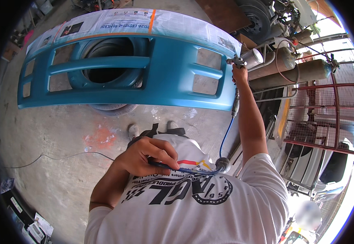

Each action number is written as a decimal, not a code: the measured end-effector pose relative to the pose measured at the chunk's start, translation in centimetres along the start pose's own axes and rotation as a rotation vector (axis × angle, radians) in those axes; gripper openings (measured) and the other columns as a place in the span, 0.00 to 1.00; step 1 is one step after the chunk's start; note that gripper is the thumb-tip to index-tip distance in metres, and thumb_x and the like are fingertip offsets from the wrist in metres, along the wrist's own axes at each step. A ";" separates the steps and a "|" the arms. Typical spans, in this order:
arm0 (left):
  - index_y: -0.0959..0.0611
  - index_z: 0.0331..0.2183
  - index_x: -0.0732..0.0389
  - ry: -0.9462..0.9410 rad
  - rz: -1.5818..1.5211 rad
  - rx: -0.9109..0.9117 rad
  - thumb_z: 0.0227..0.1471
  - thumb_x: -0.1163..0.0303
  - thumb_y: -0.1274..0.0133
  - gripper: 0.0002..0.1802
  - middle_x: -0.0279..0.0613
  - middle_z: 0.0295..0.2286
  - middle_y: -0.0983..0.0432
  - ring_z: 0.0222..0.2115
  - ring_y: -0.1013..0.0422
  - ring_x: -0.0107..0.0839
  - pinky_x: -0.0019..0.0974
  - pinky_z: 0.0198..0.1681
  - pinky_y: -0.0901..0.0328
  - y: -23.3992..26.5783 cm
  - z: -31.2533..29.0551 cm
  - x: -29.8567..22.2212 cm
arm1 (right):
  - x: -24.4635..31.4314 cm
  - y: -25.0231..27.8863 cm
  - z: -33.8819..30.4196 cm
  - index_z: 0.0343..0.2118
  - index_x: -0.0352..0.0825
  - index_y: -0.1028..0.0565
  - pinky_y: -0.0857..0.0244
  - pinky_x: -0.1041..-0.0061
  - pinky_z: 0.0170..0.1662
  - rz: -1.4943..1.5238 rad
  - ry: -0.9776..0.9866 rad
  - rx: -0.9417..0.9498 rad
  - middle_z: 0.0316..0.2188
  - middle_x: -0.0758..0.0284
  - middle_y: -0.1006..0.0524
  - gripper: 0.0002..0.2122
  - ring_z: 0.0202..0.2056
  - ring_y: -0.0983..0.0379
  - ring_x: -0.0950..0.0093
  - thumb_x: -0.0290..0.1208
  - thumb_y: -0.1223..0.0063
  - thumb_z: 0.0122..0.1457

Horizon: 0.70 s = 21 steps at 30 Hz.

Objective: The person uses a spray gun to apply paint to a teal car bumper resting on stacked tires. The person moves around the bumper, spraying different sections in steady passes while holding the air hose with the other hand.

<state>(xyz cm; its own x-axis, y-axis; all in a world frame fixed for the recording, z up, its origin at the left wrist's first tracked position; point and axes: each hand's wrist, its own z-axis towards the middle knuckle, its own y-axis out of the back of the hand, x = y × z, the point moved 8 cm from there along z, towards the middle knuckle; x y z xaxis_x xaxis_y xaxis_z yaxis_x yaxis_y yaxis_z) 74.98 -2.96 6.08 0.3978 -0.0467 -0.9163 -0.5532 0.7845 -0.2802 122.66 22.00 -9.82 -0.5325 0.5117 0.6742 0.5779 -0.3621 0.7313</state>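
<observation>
My right hand (240, 75) is closed around a spray gun (237, 62) with a silver paint cup (253, 58). The gun is at the right end of a blue car bumper (171, 77). Whether paint is leaving the nozzle I cannot tell. A blue air hose (226, 134) hangs from the gun's handle to a rounded grey fitting (223, 165) near my chest. Close to my body, my left hand (147, 156) grips the hose's other stretch. Newspaper masking (177, 25), held with orange tape, covers the bumper's far edge. Tyres (77, 61) show beneath and through its openings.
Gas cylinders (307, 74) lie at the right beside a red-framed mesh rack (323, 110). A thin dark hose (63, 155) trails over the concrete floor (51, 134) at left. Wheels (253, 20) and metal parts stand at the back right. Boxes (32, 227) sit at lower left.
</observation>
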 end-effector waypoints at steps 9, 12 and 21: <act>0.10 0.39 0.57 0.040 0.050 -0.005 0.40 0.85 0.31 0.20 0.38 0.37 0.18 0.36 0.22 0.30 0.30 0.38 0.30 -4.4 4.5 2.2 | -12.0 9.4 8.7 0.48 0.36 0.26 0.31 0.66 0.19 -0.067 0.045 -0.088 0.26 0.59 0.21 0.18 0.16 0.25 0.66 0.42 0.42 0.60; 0.10 0.39 0.57 0.027 0.025 -0.003 0.41 0.84 0.31 0.20 0.37 0.36 0.18 0.36 0.22 0.30 0.30 0.38 0.29 -5.2 5.1 2.6 | -15.9 12.1 10.7 0.56 0.38 0.32 0.29 0.64 0.23 -0.169 -0.012 -0.124 0.32 0.54 0.20 0.24 0.20 0.22 0.62 0.41 0.42 0.59; 0.10 0.38 0.57 -0.032 0.065 -0.009 0.40 0.82 0.29 0.19 0.41 0.34 0.18 0.33 0.21 0.31 0.31 0.37 0.28 -4.5 4.3 2.7 | -9.6 6.1 3.4 0.47 0.35 0.31 0.42 0.73 0.14 0.182 -0.001 0.151 0.25 0.67 0.29 0.15 0.15 0.35 0.76 0.39 0.45 0.65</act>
<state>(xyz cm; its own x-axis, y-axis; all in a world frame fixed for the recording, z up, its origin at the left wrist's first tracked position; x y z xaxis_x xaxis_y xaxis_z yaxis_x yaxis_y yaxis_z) 81.75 -3.96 6.12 0.3838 0.0242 -0.9231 -0.5850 0.7799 -0.2228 133.42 17.53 -12.20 -0.4101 0.4497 0.7935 0.7507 -0.3276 0.5737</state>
